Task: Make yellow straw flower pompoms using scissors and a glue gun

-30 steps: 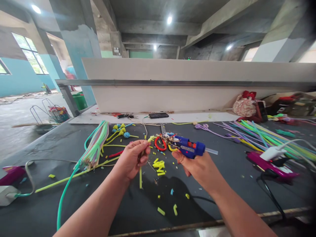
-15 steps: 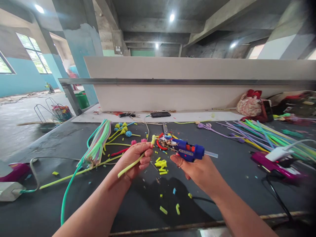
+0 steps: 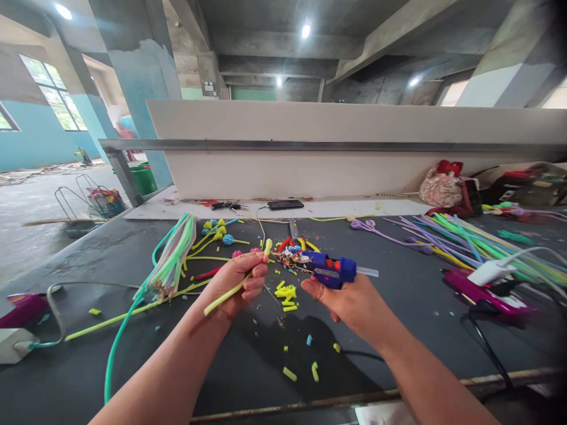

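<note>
- 1 glue gun point(image 3: 339, 268), R hand point(image 3: 345, 301) wrapped round it
- 1 yellow stem point(image 3: 221, 302), L hand point(image 3: 239, 283) pinching it, tip by gun's nozzle
- 1 phone point(image 3: 286, 205) behind gun
- Bench point(image 3: 411, 295) edge on gun's near side; wide span R of gun

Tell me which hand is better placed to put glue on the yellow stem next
Probably the right: the right hand holds the blue glue gun, its front end pointing toward the yellow stem. The left hand is occupied holding that stem.
</note>
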Motion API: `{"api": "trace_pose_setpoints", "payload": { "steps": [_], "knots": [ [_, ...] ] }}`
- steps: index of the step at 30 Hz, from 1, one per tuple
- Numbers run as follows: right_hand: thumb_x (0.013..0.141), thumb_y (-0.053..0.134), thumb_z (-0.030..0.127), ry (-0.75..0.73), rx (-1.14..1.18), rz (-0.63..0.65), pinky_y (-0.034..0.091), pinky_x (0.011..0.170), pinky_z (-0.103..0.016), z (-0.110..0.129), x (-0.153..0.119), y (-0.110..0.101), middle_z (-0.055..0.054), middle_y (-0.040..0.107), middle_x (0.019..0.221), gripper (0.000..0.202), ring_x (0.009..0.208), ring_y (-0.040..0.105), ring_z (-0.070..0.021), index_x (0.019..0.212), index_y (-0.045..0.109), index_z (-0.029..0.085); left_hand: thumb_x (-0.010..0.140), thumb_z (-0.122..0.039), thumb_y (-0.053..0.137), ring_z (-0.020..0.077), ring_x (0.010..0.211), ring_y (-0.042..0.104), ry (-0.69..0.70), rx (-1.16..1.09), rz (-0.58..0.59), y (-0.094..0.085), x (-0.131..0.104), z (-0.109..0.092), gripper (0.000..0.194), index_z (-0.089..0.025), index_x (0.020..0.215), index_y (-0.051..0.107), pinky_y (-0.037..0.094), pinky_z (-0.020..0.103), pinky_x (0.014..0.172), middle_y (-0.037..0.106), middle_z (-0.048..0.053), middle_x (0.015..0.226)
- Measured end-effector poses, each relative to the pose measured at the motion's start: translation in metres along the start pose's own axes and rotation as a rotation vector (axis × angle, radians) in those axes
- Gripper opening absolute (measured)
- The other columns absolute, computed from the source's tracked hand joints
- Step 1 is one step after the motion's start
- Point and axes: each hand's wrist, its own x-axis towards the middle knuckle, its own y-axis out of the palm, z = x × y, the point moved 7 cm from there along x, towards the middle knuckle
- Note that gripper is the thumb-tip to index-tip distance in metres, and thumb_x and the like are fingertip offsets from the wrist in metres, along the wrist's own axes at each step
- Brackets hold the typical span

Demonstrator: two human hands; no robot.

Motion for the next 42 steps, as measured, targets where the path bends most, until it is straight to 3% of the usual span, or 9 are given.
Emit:
{"api": "trace_pose_setpoints", "payload": {
  "steps": [4, 8, 15, 22, 25, 28, 33, 36, 42],
  "knots": [
    [0.075, 0.057, 0.049, -0.013, -0.115, -0.089, 0.046, 0.045, -0.026, -0.013, 0.004, -0.019, 0.002, 0.062, 0.053, 0.029, 0.043, 0.057, -0.0144, 0.078, 0.064, 0.021, 0.085, -0.014, 0.046, -0.0003, 0.031, 0.027, 0.048, 0.010, 0.007, -0.002, 0.001, -0.005, 0.008, -0.013, 0.077, 0.050, 0.021, 0.010, 0.026, 0.036, -0.007, 0.052],
    [0.070, 0.064, 0.039, -0.125, -0.371, -0.229, 0.050, 0.071, -0.033, -0.034, 0.004, -0.047, -0.004, 0.068, 0.095, 0.033, 0.084, 0.064, -0.0231, 0.100, 0.058, 0.025, 0.085, -0.015, 0.046, -0.0004, 0.033, 0.028, 0.133, -0.006, 0.001, -0.004, -0.001, -0.013, 0.009, -0.013, 0.077, 0.049, 0.021, 0.009, 0.027, 0.037, -0.007, 0.054],
    [0.074, 0.054, 0.019, -0.027, -0.799, 0.042, 0.044, 0.081, -0.037, -0.099, 0.011, -0.047, -0.009, 0.054, 0.121, 0.038, 0.103, 0.058, -0.0255, 0.112, 0.054, 0.024, 0.084, -0.020, 0.052, 0.0000, 0.036, 0.031, 0.187, 0.030, -0.039, -0.008, 0.001, -0.014, 0.011, -0.016, 0.077, 0.046, 0.024, 0.009, 0.031, 0.040, -0.006, 0.060],
    [0.071, 0.050, 0.011, 0.126, -0.849, 0.174, 0.040, 0.082, -0.040, -0.121, 0.010, -0.047, -0.008, 0.054, 0.125, 0.045, 0.106, 0.056, -0.0247, 0.114, 0.055, 0.025, 0.083, -0.023, 0.056, -0.0018, 0.035, 0.026, 0.199, 0.073, -0.009, -0.010, 0.003, -0.016, 0.015, -0.015, 0.075, 0.045, 0.015, 0.010, 0.032, 0.041, -0.006, 0.061],
    [0.069, 0.053, 0.009, 0.169, -0.899, 0.134, 0.038, 0.086, -0.045, -0.113, 0.010, -0.053, -0.010, 0.051, 0.130, 0.051, 0.113, 0.051, -0.0301, 0.117, 0.055, 0.023, 0.082, -0.024, 0.056, -0.0020, 0.035, 0.025, 0.188, 0.083, 0.003, -0.011, 0.004, -0.015, 0.015, -0.014, 0.077, 0.047, 0.015, 0.011, 0.033, 0.042, -0.006, 0.060],
    [0.077, 0.048, 0.012, 0.098, -0.903, -0.055, 0.035, 0.088, -0.047, -0.074, 0.013, -0.041, -0.011, 0.054, 0.126, 0.040, 0.113, 0.050, -0.0314, 0.115, 0.057, 0.023, 0.082, -0.026, 0.057, -0.0021, 0.035, 0.026, 0.172, 0.099, 0.032, -0.011, 0.007, -0.011, 0.015, -0.013, 0.080, 0.049, 0.014, 0.012, 0.034, 0.043, -0.006, 0.060],
    [0.083, 0.051, 0.017, -0.330, -0.541, 0.070, 0.035, 0.084, -0.031, 0.001, 0.014, 0.048, -0.003, 0.067, 0.099, 0.019, 0.097, 0.059, -0.0169, 0.094, 0.065, 0.024, 0.082, -0.025, 0.057, -0.0021, 0.035, 0.025, 0.169, 0.109, 0.043, -0.013, 0.010, -0.008, 0.014, -0.013, 0.082, 0.050, 0.012, 0.013, 0.035, 0.042, -0.006, 0.060],
    [0.078, 0.057, 0.016, -0.332, -0.532, 0.081, 0.033, 0.080, -0.034, 0.007, 0.018, 0.073, -0.003, 0.068, 0.089, 0.016, 0.091, 0.060, -0.0196, 0.089, 0.067, 0.023, 0.082, -0.025, 0.056, -0.0020, 0.035, 0.025, 0.170, 0.118, 0.040, -0.014, 0.011, -0.007, 0.014, -0.013, 0.082, 0.050, 0.012, 0.013, 0.035, 0.042, -0.006, 0.060],
    [0.078, 0.055, 0.012, -0.305, -0.462, 0.047, 0.033, 0.078, -0.035, -0.005, 0.023, 0.066, -0.001, 0.070, 0.073, 0.018, 0.077, 0.063, -0.0178, 0.076, 0.069, 0.023, 0.083, -0.025, 0.054, -0.0017, 0.036, 0.025, 0.134, 0.150, 0.047, -0.009, 0.009, -0.001, 0.015, -0.014, 0.076, 0.047, 0.012, 0.013, 0.035, 0.042, -0.005, 0.061]
  ]
}}
